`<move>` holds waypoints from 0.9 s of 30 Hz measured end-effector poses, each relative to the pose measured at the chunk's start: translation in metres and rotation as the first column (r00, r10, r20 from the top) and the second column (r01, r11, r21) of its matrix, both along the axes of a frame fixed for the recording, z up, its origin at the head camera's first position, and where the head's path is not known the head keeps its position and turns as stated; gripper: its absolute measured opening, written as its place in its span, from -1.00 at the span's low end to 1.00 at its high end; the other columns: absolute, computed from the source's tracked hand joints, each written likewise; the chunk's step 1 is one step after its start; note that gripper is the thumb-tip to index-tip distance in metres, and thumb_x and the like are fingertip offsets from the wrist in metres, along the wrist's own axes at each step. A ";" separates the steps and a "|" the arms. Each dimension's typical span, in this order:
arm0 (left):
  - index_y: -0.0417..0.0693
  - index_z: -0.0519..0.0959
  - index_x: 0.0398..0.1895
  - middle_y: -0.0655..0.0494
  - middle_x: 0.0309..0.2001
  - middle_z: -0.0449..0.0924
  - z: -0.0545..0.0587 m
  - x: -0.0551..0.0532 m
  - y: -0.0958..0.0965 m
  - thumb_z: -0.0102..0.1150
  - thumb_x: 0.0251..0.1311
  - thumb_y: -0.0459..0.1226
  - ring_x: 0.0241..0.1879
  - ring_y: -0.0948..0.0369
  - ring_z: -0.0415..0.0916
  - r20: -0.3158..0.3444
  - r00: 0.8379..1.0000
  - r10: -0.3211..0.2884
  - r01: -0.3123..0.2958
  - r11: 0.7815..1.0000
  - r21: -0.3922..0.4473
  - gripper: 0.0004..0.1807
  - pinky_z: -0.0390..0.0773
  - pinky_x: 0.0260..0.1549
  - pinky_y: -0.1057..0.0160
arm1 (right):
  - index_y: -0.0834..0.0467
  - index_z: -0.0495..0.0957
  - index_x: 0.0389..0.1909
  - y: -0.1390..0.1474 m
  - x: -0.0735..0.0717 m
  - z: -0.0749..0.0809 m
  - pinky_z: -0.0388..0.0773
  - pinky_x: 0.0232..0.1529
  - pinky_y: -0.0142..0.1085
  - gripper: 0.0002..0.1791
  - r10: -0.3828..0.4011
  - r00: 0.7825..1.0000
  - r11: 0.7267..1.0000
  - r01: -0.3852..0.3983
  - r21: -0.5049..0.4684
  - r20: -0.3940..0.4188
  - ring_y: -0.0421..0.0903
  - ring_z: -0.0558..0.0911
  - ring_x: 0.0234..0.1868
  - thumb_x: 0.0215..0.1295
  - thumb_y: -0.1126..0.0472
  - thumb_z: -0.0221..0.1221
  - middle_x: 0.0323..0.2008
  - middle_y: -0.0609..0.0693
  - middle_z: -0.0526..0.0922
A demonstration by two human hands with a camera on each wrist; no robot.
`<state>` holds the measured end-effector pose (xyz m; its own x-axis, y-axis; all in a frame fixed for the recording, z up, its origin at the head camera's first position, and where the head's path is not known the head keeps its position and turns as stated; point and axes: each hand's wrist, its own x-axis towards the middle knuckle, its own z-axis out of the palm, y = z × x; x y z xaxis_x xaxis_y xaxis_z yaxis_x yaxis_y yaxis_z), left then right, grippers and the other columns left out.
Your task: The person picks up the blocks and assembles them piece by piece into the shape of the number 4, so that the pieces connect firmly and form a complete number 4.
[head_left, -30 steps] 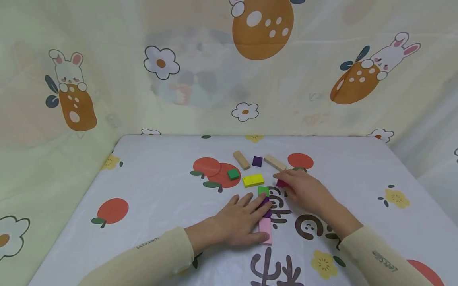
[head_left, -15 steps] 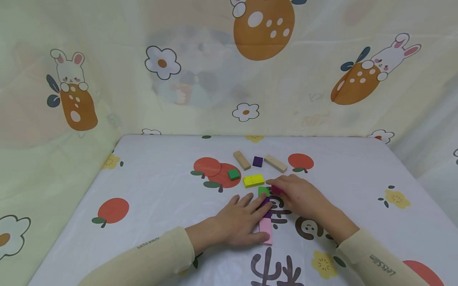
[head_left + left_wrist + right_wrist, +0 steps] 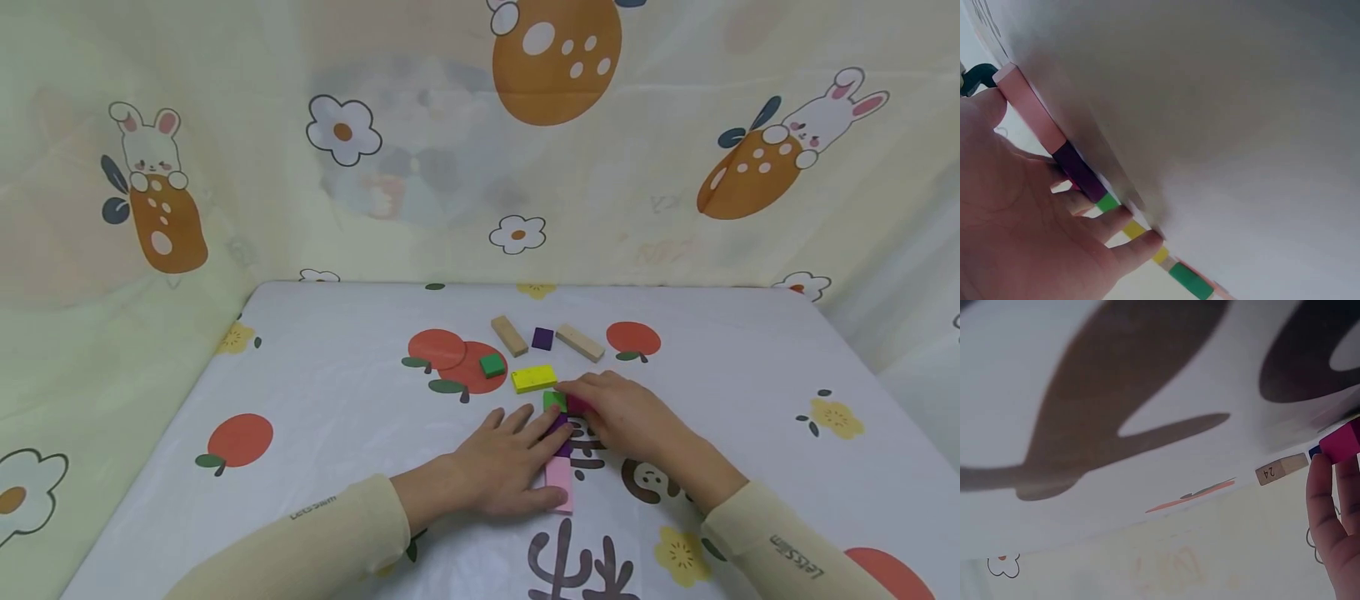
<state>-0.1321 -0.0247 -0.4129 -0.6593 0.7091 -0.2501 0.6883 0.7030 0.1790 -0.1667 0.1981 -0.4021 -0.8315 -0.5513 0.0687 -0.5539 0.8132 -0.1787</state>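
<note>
On the cloth-covered counter point(image 3: 315, 467), a dark-green, squarish, seemingly painted-wood block point(image 3: 492, 365) is lying leftmost. The left hand point(image 3: 504, 468), fingers spread wide, is resting against a line of oblong pink point(image 3: 558, 477), oblong purple point(image 3: 563, 449) and small light-green point(image 3: 553, 401) painted blocks, probably keeping it straight. The right hand's point(image 3: 633, 419) fingers are pinching a magenta, boxy, painted block point(image 3: 577, 405) just beside the light-green end, likely leaving its inner face free; contact I cannot tell.

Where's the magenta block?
In the head view, the magenta block is right of centre, pinched by the right hand, just right of the light green block.
</note>
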 end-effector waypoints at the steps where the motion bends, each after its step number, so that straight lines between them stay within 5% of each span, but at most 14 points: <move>1: 0.31 -0.10 0.70 0.22 0.71 -0.23 0.000 0.000 0.000 -0.21 0.43 0.36 0.68 -0.02 -0.14 0.002 1.000 0.001 -0.001 1.000 0.001 -0.11 0.01 0.56 -0.23 | 0.10 0.60 0.27 0.000 0.000 0.000 0.65 0.16 0.01 -0.54 0.002 1.000 1.000 -0.002 0.000 -0.001 0.05 0.70 0.08 0.36 0.26 0.33 0.06 0.00 0.74; 27: 0.34 -0.10 0.70 0.23 0.71 -0.23 0.001 -0.002 0.000 -0.22 0.43 0.36 0.68 -0.02 -0.13 0.023 1.000 0.014 -0.014 1.000 0.020 -0.13 0.01 0.57 -0.21 | 0.07 0.54 0.35 0.000 0.003 -0.001 0.59 0.22 0.11 -0.44 -0.040 0.999 0.999 0.039 0.019 0.035 0.14 0.63 0.19 0.32 0.21 0.35 0.19 0.10 0.67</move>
